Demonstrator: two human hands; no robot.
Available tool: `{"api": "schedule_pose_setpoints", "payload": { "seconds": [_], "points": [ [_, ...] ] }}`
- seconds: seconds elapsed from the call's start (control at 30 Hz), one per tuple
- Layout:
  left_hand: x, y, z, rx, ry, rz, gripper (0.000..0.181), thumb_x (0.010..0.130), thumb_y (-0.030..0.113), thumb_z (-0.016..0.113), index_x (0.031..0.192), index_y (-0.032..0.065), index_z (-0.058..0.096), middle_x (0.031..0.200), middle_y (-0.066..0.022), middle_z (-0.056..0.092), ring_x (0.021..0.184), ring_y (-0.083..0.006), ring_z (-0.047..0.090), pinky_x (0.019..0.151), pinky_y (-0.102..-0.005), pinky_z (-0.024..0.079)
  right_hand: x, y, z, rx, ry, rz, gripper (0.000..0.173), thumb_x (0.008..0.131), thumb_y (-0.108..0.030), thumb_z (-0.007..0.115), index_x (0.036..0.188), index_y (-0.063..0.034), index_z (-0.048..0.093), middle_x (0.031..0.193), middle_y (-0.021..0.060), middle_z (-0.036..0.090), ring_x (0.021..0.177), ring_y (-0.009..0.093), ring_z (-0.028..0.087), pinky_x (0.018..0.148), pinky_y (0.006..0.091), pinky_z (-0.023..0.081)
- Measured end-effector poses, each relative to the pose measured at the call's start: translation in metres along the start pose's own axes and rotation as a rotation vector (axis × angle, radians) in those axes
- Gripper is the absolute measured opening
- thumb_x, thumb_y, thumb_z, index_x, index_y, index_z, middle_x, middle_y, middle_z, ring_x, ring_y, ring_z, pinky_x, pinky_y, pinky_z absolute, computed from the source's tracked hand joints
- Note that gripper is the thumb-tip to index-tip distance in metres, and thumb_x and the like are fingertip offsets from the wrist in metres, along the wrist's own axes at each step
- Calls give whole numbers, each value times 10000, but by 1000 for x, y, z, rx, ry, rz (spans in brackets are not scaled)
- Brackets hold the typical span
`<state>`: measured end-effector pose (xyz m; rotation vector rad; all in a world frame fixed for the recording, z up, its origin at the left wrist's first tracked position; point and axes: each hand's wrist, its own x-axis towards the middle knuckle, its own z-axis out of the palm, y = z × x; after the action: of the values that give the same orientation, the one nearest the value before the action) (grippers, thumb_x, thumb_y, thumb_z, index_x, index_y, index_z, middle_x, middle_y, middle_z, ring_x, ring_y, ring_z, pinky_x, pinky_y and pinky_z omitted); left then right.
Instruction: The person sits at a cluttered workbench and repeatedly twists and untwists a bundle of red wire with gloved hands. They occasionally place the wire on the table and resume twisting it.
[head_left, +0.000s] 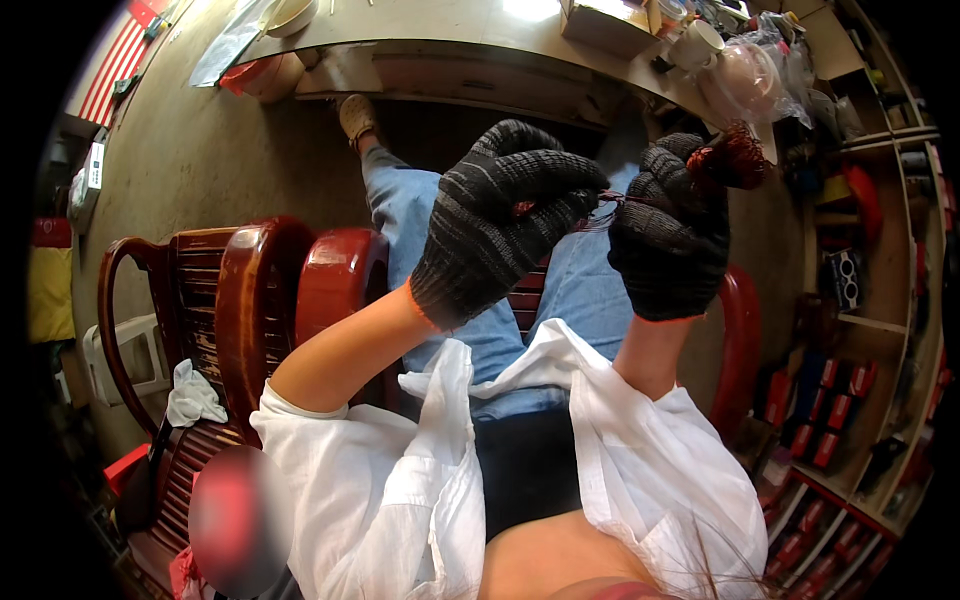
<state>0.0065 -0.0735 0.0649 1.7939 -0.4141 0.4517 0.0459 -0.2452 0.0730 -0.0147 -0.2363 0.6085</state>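
Note:
Both hands wear dark grey knitted gloves with orange cuffs and are raised over my lap. My left hand (510, 217) pinches the thin reddish strands (609, 198) that stretch between the hands; a bit of red shows between its fingers. My right hand (671, 225) is closed around the same strands. Out of the top of that fist sticks a bushy, dark red-brown bundle of thin wire or thread (731, 159); which material it is, I cannot tell. Loose strand ends hang beside the left fingertips. The part of the bundle inside the right fist is hidden.
Ahead stands a table (450, 22) with a bowl (287, 15), a cardboard box (609, 26), a white mug (697, 43) and plastic bags (750, 75). Wooden chairs (199, 300) are at the left, one holding a white cloth (193, 395). Shelves (870, 326) with red boxes stand at the right.

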Motion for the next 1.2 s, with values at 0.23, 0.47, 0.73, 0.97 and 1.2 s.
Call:
{"api": "schedule_pose_setpoints", "payload": {
  "seconds": [0.23, 0.47, 0.73, 0.97, 1.2],
  "points": [
    [-6, 19, -3, -700, -123, -546, 216, 850, 147, 603, 1011, 4, 598, 883, -97, 626, 766, -160, 622, 709, -280, 517, -1, 5, 0, -76, 82, -87, 227, 918, -254, 459, 957, -32, 481, 719, 31, 405, 564, 106, 383, 485, 220, 371],
    [-8, 10, -2, -929, -119, -565, 237, 898, 182, 533, 1045, -2, 541, 881, -123, 624, 792, -218, 645, 723, -316, 533, -1, 5, 0, -92, 111, -103, 261, 926, -296, 440, 956, -41, 488, 709, 29, 407, 549, 108, 383, 488, 232, 371],
    [-9, 2, -2, -948, -147, -527, 250, 891, 191, 536, 1018, -24, 542, 905, -145, 618, 807, -228, 644, 708, -322, 541, -2, 5, -3, -104, 75, -125, 250, 924, -257, 444, 1017, -28, 483, 725, 36, 419, 572, 99, 407, 498, 221, 395],
    [-1, 7, -3, -861, -130, -496, 257, 856, 196, 583, 997, -19, 580, 921, -121, 626, 831, -190, 641, 740, -307, 540, -3, 6, -2, -223, 125, -206, 273, 919, -244, 457, 1056, -10, 485, 743, 43, 429, 567, 95, 405, 478, 205, 394],
    [-3, 6, -1, -990, -144, -541, 284, 834, 168, 617, 1063, 3, 586, 1007, -91, 627, 963, -166, 591, 870, -298, 467, -6, 4, -7, -280, 209, -258, 291, 913, -255, 471, 1057, -3, 487, 746, 48, 434, 564, 98, 402, 474, 214, 389]
  ]
}}
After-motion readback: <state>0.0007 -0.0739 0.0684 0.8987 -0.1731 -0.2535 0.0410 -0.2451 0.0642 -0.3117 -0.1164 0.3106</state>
